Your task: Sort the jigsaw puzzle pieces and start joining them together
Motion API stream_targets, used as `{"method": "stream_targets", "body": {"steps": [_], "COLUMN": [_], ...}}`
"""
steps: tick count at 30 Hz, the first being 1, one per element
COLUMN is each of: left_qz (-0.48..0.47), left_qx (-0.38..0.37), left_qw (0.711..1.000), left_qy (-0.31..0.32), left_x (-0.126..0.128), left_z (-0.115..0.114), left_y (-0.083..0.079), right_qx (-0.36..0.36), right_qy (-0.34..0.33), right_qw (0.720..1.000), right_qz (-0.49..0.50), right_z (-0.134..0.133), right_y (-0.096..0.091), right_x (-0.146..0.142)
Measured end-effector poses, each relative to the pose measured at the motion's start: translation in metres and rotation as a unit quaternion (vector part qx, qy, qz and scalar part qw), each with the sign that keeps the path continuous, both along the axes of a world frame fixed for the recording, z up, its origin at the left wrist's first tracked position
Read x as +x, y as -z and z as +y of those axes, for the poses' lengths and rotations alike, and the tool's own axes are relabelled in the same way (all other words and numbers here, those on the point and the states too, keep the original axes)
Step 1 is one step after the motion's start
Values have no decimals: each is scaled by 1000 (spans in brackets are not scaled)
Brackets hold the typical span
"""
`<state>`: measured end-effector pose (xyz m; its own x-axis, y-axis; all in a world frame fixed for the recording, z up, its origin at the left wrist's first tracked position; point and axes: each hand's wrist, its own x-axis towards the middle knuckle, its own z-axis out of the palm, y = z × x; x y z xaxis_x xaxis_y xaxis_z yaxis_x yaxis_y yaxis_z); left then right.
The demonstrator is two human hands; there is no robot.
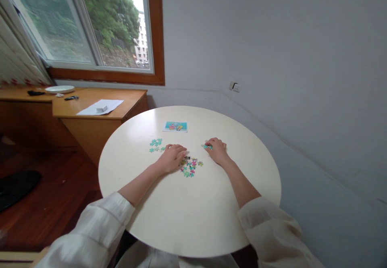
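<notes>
Fingers loosely stretched, my left hand [173,158] rests at the left edge of a loose heap of jigsaw puzzle pieces [190,169], coloured green, pink, yellow and dark. It covers part of that heap, and nothing is plainly held in it. To the right, my right hand [218,149] has thumb and fingers closed on a teal puzzle piece [207,146] low over the table; the fingers partly hide it. Beyond my left hand lies a second group of mostly teal pieces [156,142]. A picture card [175,127] with a teal background and colourful figures lies flat farther back.
The round white table [193,215] stands close to the wall. At the left is a wooden desk [133,103] with a white sheet of paper [90,107], a small white box [102,109] and a white plate [59,89]. A window [96,26] is above it.
</notes>
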<state>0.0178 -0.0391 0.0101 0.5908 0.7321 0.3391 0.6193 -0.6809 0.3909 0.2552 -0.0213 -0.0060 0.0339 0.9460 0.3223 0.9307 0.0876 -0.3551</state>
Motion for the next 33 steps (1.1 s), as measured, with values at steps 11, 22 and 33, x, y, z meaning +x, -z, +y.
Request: {"method": "stream_targets", "body": {"steps": [11,22,33], "left_qz": [-44,112,161], "left_qx": [17,-16,-2], "left_qw": [996,990,981], "left_qy": [-77,80,-105], "left_x": [-3,17,-13], "left_z": [11,-7,8], "left_y": [4,-5,13], "right_qx": [0,13,-18], "right_qy": [-111,16,8], "right_qw": [993,1000,1000], "right_qz": [51,13,2], "right_z": [-12,1,-3], "right_y": [-8,-1,-3], "right_x": [-41,-8,-11]}}
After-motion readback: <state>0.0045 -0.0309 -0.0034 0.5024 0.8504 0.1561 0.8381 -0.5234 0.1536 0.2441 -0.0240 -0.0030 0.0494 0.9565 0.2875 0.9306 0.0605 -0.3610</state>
